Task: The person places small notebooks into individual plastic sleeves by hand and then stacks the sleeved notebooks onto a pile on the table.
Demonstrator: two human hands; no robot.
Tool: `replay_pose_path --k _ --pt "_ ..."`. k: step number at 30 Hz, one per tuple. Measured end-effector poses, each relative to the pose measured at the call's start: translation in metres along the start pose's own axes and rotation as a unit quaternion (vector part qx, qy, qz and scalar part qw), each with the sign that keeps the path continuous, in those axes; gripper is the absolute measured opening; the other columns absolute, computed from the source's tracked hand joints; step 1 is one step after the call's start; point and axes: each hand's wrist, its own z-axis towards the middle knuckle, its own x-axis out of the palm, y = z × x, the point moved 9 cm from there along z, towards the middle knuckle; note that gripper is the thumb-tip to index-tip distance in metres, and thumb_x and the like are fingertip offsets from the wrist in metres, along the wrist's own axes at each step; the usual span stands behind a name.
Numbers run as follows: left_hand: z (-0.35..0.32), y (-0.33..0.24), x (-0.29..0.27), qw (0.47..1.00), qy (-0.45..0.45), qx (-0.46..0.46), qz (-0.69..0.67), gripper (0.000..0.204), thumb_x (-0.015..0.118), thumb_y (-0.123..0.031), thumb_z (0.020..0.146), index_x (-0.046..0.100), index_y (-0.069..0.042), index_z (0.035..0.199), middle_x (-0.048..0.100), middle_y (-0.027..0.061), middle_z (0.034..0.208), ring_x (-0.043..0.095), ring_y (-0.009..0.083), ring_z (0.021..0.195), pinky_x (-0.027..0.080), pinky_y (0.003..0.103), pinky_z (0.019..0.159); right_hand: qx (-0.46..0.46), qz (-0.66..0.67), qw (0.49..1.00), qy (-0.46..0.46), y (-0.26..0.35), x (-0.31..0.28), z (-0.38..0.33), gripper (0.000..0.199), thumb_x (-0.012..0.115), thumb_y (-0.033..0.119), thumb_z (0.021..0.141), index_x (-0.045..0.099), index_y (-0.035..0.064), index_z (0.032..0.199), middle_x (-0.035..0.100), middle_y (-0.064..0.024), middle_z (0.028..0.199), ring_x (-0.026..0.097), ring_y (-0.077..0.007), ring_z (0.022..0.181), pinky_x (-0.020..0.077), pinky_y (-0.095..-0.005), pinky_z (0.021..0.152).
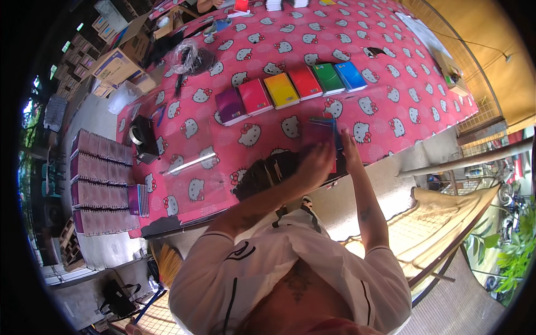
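Note:
Both my hands hold a small stack of spiral notebooks [319, 133] upright over the near edge of the table; a dark magenta cover faces me and a blue one shows behind it. My left hand [314, 163] grips the stack's lower left side. My right hand [349, 146] holds its right edge with the fingers pointing up. Beyond them, several spiral notebooks lie side by side in a row on the pink cat-print tablecloth [385, 89]: purple [230, 106], pink [255, 96], yellow [281, 90], red [305, 82], green [328, 78] and blue [350, 75].
A black tape dispenser [142, 137] and a clear ruler [190, 163] lie on the table's left part, with a small notebook pile [138, 199] near the edge. Tall stacks of notebooks [100, 184] stand at the left. Cardboard boxes [114, 64] and a plastic bag [187, 56] sit further back.

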Motion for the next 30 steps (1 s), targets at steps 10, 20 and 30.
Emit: replay_pose_path --k 10,20,30 --pt "-0.024 0.118 0.036 0.840 -0.035 -0.350 -0.413 0.057 0.065 -0.017 0.084 0.046 0.003 0.134 0.059 0.0274 0.118 0.056 0.0416 0.113 0.045 0.045 0.097 -0.087 -0.078 0.992 0.053 0.020 0.056 0.008 0.053 0.078 0.031 0.084 0.059 -0.0049 0.118 0.067 -0.0120 0.106 0.066 -0.0184 0.090 0.0538 -0.0321 0.078" --pt "-0.050 -0.015 -0.092 0.990 -0.061 0.123 0.012 0.071 0.075 -0.003 0.070 0.043 0.000 0.134 0.044 0.0218 0.140 0.046 0.0361 0.131 0.038 0.041 0.107 0.168 0.160 0.904 0.358 0.051 0.081 -0.091 0.057 0.071 0.035 0.089 0.050 0.0028 0.131 0.063 -0.0108 0.118 0.065 -0.0219 0.102 0.0550 -0.0373 0.090" --pt "-0.070 0.069 -0.030 0.859 -0.101 -0.216 -0.453 0.087 0.080 -0.005 0.075 0.028 -0.005 0.145 0.048 0.0134 0.133 0.048 0.0231 0.128 0.040 0.038 0.107 -0.236 0.098 0.923 0.288 0.046 0.098 -0.098 0.111 0.089 0.031 0.072 0.019 0.0058 0.154 0.042 -0.0143 0.141 0.043 -0.0248 0.133 0.0367 -0.0384 0.110"
